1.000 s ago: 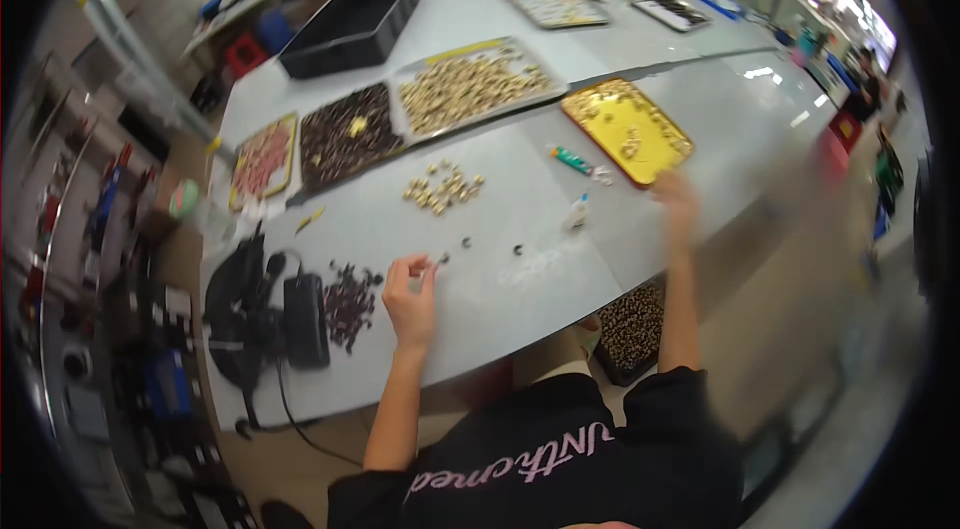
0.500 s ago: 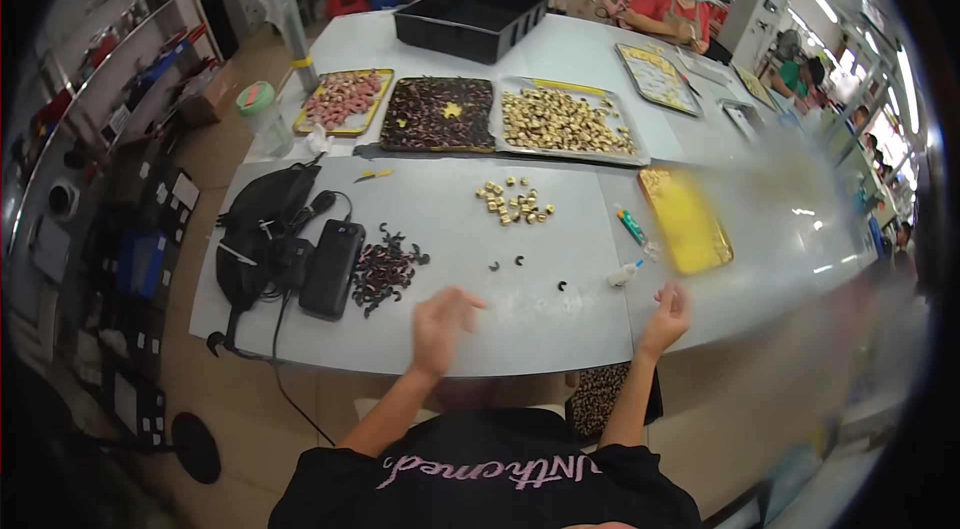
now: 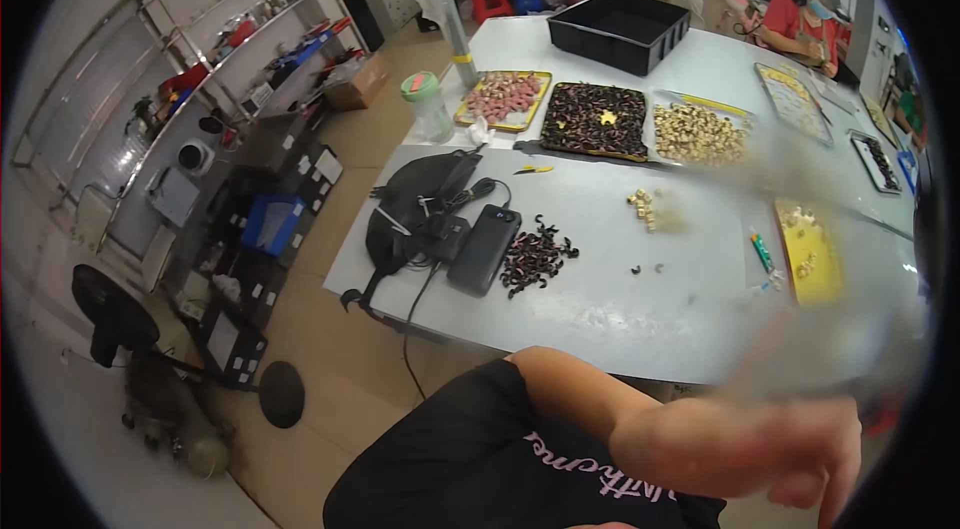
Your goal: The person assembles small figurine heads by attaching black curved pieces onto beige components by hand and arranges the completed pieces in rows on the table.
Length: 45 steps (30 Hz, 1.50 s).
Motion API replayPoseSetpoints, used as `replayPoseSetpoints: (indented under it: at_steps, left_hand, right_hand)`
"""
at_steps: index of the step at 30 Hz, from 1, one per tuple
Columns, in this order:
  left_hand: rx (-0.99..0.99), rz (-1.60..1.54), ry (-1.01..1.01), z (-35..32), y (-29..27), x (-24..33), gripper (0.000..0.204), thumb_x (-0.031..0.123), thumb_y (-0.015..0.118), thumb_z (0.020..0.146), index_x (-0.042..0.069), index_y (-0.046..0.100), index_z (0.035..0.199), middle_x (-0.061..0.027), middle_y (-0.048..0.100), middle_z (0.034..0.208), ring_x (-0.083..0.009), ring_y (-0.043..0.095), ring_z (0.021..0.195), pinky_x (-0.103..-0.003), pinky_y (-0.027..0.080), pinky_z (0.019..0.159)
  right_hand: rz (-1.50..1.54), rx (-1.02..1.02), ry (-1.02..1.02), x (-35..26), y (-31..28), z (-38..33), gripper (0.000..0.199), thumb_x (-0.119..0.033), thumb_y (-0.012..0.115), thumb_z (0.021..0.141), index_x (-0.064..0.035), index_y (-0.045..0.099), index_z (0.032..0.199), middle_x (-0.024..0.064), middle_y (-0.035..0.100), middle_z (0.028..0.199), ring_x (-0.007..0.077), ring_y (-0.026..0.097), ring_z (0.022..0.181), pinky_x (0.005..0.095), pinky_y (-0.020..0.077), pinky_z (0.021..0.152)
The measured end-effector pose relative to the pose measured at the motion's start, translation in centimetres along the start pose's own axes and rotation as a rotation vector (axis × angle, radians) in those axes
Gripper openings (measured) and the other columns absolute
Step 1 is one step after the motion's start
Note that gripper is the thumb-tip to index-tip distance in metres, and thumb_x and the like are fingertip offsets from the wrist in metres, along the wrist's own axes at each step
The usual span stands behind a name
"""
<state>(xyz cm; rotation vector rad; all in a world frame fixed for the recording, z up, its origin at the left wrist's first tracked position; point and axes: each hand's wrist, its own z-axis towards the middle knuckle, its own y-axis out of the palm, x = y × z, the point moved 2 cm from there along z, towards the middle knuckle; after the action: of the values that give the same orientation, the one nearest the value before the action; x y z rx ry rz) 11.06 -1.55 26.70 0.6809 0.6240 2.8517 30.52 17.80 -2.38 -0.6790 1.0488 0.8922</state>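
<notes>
My left hand (image 3: 740, 444) is raised close to the view at the lower right, its arm crossing in front of my black shirt. Motion smears its fingers, so I cannot tell whether it holds anything. My right hand is not in view. On the grey table (image 3: 590, 319) beyond lies a heap of dark curved pieces (image 3: 538, 257). Two small curved pieces (image 3: 636, 271) rest apart from it. Farther back is a group of small gold pieces (image 3: 641, 207), partly blurred. A yellow tray (image 3: 815, 287) holding some small pieces stands at the right, beside a green tube (image 3: 762, 252).
A black power bank (image 3: 485, 251), a cable and a black bag (image 3: 425, 184) occupy the table's left. Behind are trays of pink pieces (image 3: 508, 97), dark pieces (image 3: 575, 114) and gold pieces (image 3: 695, 132), a lidded jar (image 3: 428, 109) and a black bin (image 3: 615, 34). A person in red (image 3: 790, 24) sits beyond.
The view has swung left, shifting the table rightward. My left hand has come up from the table toward the view and across to the right. My right hand has left the view.
</notes>
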Motion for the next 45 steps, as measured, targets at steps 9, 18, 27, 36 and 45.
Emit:
replayPoseSetpoints:
  at_steps: [9, 18, 27, 36, 45]
  left_hand:
    - [0.088, 0.123, 0.095, 0.4, -0.1, 1.1, 0.063, 0.057, 0.039, 0.095, -0.002, 0.048, 0.114, -0.0095, 0.054, 0.106, -0.0159, 0.049, 0.091, -0.026, 0.037, 0.085]
    - [0.051, 0.231, 0.167, 0.7, -0.5, 2.2, 0.062, 0.058, 0.036, 0.096, 0.0, 0.052, 0.109, -0.0081, 0.056, 0.105, -0.0141, 0.048, 0.087, -0.025, 0.038, 0.077]
    - [-0.024, 0.288, 0.235, 0.6, -1.3, 1.6, 0.061, 0.059, 0.034, 0.097, 0.002, 0.057, 0.105, -0.0067, 0.058, 0.104, -0.0123, 0.047, 0.082, -0.024, 0.039, 0.069]
    - [-0.014, 0.194, 0.23, 0.1, -2.3, -0.1, 0.061, 0.059, 0.035, 0.097, 0.002, 0.056, 0.106, -0.0069, 0.058, 0.105, -0.0127, 0.047, 0.082, -0.025, 0.039, 0.069]
    - [0.031, 0.101, 0.2, -0.5, -3.3, -1.8, 0.061, 0.058, 0.035, 0.097, 0.002, 0.055, 0.108, -0.0074, 0.057, 0.106, -0.0134, 0.048, 0.084, -0.025, 0.039, 0.072]
  right_hand:
    - [0.003, -0.033, -0.015, 1.4, 0.2, 0.7, 0.018, -0.013, 0.059, 0.096, 0.0005, 0.063, 0.107, 0.0038, 0.063, 0.092, 0.0104, 0.057, 0.078, 0.0236, 0.0484, 0.072]
    - [0.045, -0.062, -0.001, 1.1, 0.2, 0.5, 0.018, -0.013, 0.06, 0.095, 0.0004, 0.063, 0.107, 0.0038, 0.064, 0.096, 0.0114, 0.058, 0.079, 0.0247, 0.0494, 0.074]
    - [0.055, -0.047, 0.006, 1.0, 0.1, 0.5, 0.018, -0.012, 0.061, 0.095, 0.0008, 0.063, 0.106, 0.004, 0.064, 0.095, 0.0108, 0.058, 0.079, 0.024, 0.0493, 0.073]
    - [0.128, -0.052, 0.013, 0.7, 0.7, 0.7, 0.018, -0.011, 0.062, 0.094, 0.0021, 0.063, 0.106, 0.0055, 0.065, 0.097, 0.0111, 0.06, 0.08, 0.0242, 0.0504, 0.073]
    - [0.109, -0.001, 0.042, 0.3, 0.3, 0.3, 0.02, -0.011, 0.062, 0.092, 0.0031, 0.062, 0.107, 0.0078, 0.064, 0.092, 0.0146, 0.061, 0.081, 0.0285, 0.0497, 0.077]
